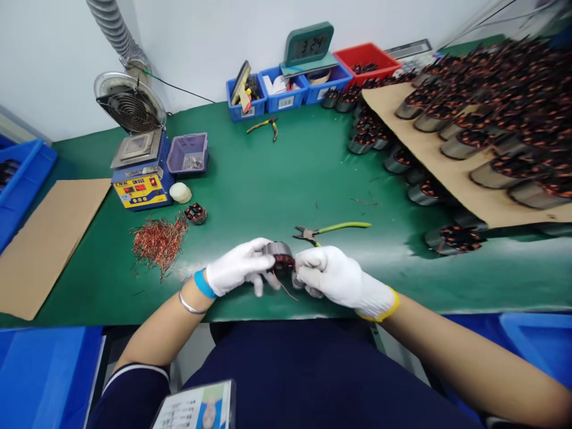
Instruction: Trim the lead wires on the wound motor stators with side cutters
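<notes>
A motor stator point(280, 251), a metal ring with copper windings, is tilted on its side near the front edge of the green table. My left hand point(241, 266), in a white glove, grips the stator from the left. A thin copper wire hangs down from it. At the stator's right side, my gloved right hand point(328, 274) has its fingers pinched together; what lies between them is hidden, though a wire end seems likely there. Just behind my right hand lie cutting pliers point(333, 229) with green handles, their jaws pointing left.
A heap of copper wire scraps point(159, 243), a small stator point(195, 213) and a solder pot point(140, 179) stand at left. Many stators point(469, 143) fill a cardboard sheet point(429, 161) at right, with more beneath. Behind are yellow-handled pliers point(267, 125) and blue bins point(286, 98).
</notes>
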The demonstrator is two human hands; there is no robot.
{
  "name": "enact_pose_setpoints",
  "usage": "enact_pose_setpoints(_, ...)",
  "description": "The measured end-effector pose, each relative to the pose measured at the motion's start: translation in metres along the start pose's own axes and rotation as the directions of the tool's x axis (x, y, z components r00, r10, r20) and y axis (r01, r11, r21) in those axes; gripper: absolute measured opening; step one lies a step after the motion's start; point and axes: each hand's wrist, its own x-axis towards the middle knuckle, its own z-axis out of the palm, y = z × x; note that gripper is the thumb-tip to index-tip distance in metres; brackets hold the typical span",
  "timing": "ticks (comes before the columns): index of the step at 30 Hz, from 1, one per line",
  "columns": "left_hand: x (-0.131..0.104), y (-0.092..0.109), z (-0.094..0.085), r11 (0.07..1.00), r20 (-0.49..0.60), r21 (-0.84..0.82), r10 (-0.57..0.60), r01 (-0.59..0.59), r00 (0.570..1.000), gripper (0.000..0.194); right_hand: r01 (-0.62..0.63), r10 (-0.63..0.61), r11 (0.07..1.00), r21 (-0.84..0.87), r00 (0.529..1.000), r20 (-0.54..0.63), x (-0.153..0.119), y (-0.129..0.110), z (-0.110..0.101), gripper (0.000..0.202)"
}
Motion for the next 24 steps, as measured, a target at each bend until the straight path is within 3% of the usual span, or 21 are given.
enact_pose_setpoints(1, -0.003, 0.001, 0.003, 0.982, -0.027, 0.076, 0.173, -0.171, 0.984, 0.048, -0.048, 0.048, 0.996, 0.068, 0.999, 0.004, 0.001, 0.001, 0.0, 0.028)
enact_pose_setpoints(2, -0.007, 0.001, 0.006, 0.923, -0.031, 0.184, 0.348, -0.337, 0.937, 0.037, -0.087, 0.087, 0.987, 0.133, 0.996, 0.009, 0.002, 0.001, -0.001, 0.028)
enact_pose_setpoints(3, -0.01, 0.001, 0.009, 0.817, -0.01, 0.309, 0.514, -0.487, 0.857, 0.027, -0.109, 0.108, 0.979, 0.173, 0.994, 0.018, 0.002, 0.002, -0.001, 0.028)
enact_pose_setpoints(4, -0.012, 0.0, 0.011, 0.67, 0.022, 0.43, 0.662, -0.605, 0.749, 0.028, -0.109, 0.105, 0.979, 0.17, 0.994, 0.027, 0.002, 0.002, -0.002, 0.028)
enact_pose_setpoints(6, -0.014, -0.003, 0.013, 0.387, 0.062, 0.63, 0.84, -0.674, 0.54, 0.033, -0.058, 0.056, 0.997, 0.047, 0.997, 0.049, 0.001, 0.003, -0.002, 0.026)
enact_pose_setpoints(7, -0.013, -0.005, 0.012, 0.309, 0.056, 0.704, 0.873, -0.64, 0.484, 0.031, -0.005, 0.007, 0.998, -0.059, 0.999, 0.039, 0.002, 0.004, -0.001, 0.025)
enact_pose_setpoints(8, -0.011, -0.007, 0.01, 0.292, 0.043, 0.759, 0.87, -0.582, 0.492, 0.039, 0.064, -0.062, 0.981, -0.184, 0.998, 0.014, 0.002, 0.006, -0.001, 0.026)
enact_pose_setpoints(9, -0.008, -0.009, 0.007, 0.328, 0.023, 0.794, 0.826, -0.512, 0.563, 0.061, 0.137, -0.15, 0.94, -0.312, 0.989, -0.016, 0.004, 0.009, 0.0, 0.027)
enact_pose_setpoints(11, -0.001, -0.014, 0.002, 0.447, -0.017, 0.821, 0.64, -0.354, 0.769, 0.1, 0.255, -0.325, 0.814, -0.521, 0.945, -0.045, 0.007, 0.017, 0.002, 0.03)
enact_pose_setpoints(12, 0.003, -0.016, 0.0, 0.477, -0.019, 0.83, 0.544, -0.29, 0.839, 0.106, 0.285, -0.38, 0.754, -0.592, 0.924, -0.04, 0.008, 0.022, 0.002, 0.03)
enact_pose_setpoints(13, 0.006, -0.018, -0.002, 0.484, -0.024, 0.841, 0.477, -0.24, 0.878, 0.107, 0.292, -0.403, 0.712, -0.639, 0.915, -0.03, 0.009, 0.027, 0.002, 0.029)
enact_pose_setpoints(16, 0.012, -0.022, -0.005, 0.464, -0.048, 0.87, 0.417, -0.167, 0.907, 0.108, 0.229, -0.329, 0.707, -0.669, 0.944, -0.026, 0.007, 0.039, -0.003, 0.024)
enact_pose_setpoints(20, 0.013, -0.021, -0.007, 0.519, -0.077, 0.842, 0.389, -0.149, 0.918, 0.116, 0.1, -0.188, 0.833, -0.545, 0.976, -0.108, -0.001, 0.047, -0.013, 0.032)
enact_pose_setpoints(24, 0.014, -0.02, -0.01, 0.525, -0.077, 0.841, 0.353, -0.129, 0.933, 0.126, 0.161, -0.235, 0.929, -0.335, 0.952, -0.195, -0.004, 0.053, -0.018, 0.041)
